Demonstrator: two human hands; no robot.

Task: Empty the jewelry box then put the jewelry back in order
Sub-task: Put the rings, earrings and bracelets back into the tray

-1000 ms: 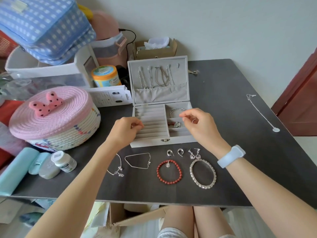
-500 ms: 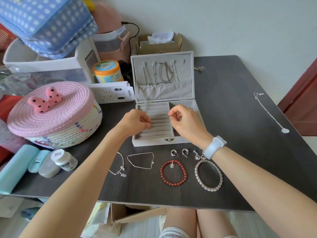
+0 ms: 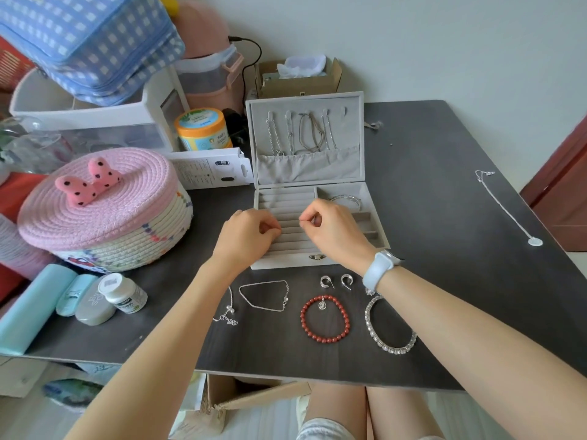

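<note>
Together, 2 hands (image 3: 251, 236) pinch above the jewelry box (image 3: 287, 217).

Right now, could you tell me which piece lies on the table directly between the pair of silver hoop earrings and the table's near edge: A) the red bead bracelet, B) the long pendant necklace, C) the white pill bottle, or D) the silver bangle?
A: the red bead bracelet lies just below the hoop earrings, towards the near edge of the table.

Jewelry box (image 3: 317, 260) lined in matt grey velvety cloth; table (image 3: 444, 185) dark matt wood-grain; bracelet (image 3: 324, 319) of glossy red beads; basket (image 3: 104, 217) of rough woven rope.
</note>
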